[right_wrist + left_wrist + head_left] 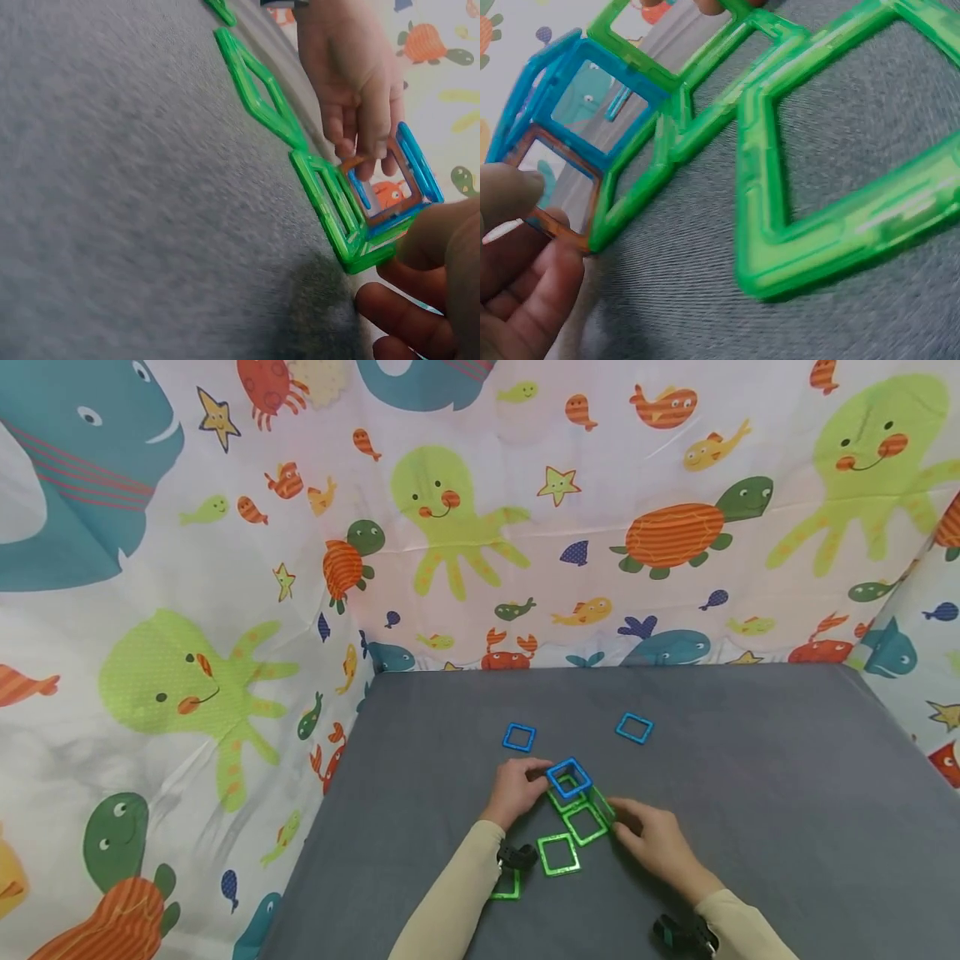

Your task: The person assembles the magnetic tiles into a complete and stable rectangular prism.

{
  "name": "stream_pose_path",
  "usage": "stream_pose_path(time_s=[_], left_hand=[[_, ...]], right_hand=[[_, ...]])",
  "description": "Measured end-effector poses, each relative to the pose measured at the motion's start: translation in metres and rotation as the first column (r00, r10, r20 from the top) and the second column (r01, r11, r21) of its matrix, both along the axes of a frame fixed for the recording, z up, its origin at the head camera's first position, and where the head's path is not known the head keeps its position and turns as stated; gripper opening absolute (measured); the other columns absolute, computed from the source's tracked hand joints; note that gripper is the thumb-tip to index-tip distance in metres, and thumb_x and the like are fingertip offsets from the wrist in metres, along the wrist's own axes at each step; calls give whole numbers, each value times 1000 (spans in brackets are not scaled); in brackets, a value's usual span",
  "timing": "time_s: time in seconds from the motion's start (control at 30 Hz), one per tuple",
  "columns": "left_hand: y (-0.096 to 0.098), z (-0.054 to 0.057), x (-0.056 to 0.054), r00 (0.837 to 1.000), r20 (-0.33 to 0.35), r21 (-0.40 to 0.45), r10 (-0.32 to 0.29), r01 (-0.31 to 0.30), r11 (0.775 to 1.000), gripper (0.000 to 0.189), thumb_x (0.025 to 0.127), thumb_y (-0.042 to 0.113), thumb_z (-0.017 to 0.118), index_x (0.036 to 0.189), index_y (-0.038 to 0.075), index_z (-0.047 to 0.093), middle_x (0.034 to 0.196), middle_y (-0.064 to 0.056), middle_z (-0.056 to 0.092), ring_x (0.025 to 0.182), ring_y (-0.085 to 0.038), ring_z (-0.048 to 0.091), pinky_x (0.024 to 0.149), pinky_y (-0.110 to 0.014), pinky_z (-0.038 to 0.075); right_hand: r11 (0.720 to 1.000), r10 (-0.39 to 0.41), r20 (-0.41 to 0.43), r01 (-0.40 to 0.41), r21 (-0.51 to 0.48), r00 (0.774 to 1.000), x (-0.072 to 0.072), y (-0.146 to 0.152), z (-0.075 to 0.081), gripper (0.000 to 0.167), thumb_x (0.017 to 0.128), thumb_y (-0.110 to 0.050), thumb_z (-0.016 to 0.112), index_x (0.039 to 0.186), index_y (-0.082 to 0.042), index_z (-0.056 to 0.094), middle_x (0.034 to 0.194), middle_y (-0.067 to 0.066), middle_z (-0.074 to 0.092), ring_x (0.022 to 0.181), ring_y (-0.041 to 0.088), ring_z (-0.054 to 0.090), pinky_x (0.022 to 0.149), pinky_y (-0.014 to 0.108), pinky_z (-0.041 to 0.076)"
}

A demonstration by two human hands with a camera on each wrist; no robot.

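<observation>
Left hand [517, 787] pinches the orange tile [570, 153], right hand [658, 842] clamps the upright green tile [602, 803], so imo a lopsided tug from either could pop that little tile box [578, 791] on the desk [420, 777] apart at its seams.

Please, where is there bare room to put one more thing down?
The grey surface is bare right of the right hand, and left of the left hand toward the left curtain. A narrower patch lies between the two loose blue squares and the back curtain. Between the hands, joined squares crowd it.
</observation>
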State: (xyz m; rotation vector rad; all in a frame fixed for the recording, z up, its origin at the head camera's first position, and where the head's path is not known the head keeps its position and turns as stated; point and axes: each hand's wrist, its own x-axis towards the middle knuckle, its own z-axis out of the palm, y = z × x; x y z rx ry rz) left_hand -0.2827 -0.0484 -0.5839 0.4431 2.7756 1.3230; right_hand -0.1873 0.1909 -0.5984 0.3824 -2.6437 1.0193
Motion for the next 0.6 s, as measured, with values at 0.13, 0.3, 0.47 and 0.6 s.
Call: stream_pose_path(time_s=[0.13,0.3,0.47,0.6], left_hand=[[4,-4,0,1000,-2,32,-10,10,999,23,96,17,68,116,18,79,111,-1,79,99,-15,73,84,-28,59],[12,-6,-1,997,61,55,-51,48,997,25,99,18,63,119,22,78,117,0,77,107,-18,72,86,-32,59],[21,-5,-2,989,105,72,-103,96,993,25,101,18,61,120,23,78,119,0,76,107,-17,71,82,-31,57],[28,-6,-2,984,126,90,-129,118,989,24,102,20,62,119,24,78,119,1,76,101,-12,70,78,-27,56]], right_hand=[[999,-13,64,15,-40,998,4,0,0,34,88,0,71,121,-7,73,98,3,79,83,14,75,67,27,58],[995,-55,119,64,-77,991,4,1,1,33,89,-1,72,122,-6,72,101,6,79,85,18,76,68,27,59],[994,-70,115,80,-79,991,-2,3,1,38,86,-4,77,124,-3,71,113,14,75,85,21,76,69,28,60],[994,-43,145,56,-89,988,-8,5,1,35,86,-6,78,120,-1,72,108,14,76,80,16,75,69,27,60]])
